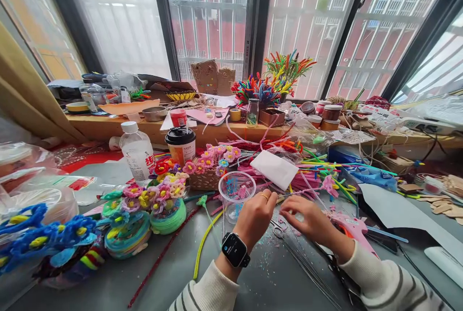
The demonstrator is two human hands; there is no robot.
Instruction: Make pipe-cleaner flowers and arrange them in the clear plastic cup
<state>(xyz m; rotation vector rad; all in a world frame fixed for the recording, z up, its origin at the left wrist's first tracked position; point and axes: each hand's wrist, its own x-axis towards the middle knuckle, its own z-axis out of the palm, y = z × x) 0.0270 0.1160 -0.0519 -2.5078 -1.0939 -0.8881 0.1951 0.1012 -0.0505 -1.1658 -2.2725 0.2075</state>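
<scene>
My left hand (255, 217), with a ring and a watch (235, 249) on the wrist, is closed in a pinch above the grey table (202, 296). Facing it, my right hand (306, 217) has its thumb and fingers drawn together. A thin strand seems to run between the two; what either hand holds is too small to make out. Just left of my left hand stands a clear plastic cup (231, 183) with blue print. Small scissors (278, 230) lie below the fingers, beside thin metal wires (311, 272). A pink glue gun (349, 224) rests by my right wrist.
Pipe-cleaner flowers in pots (168, 217) crowd the left, with a bottle (135, 152) and a lidded drink cup (181, 144) behind. A white packet (275, 170) lies on bundled pipe cleaners (246, 162). White paper (398, 214) is at right; jars (331, 115) line the window ledge.
</scene>
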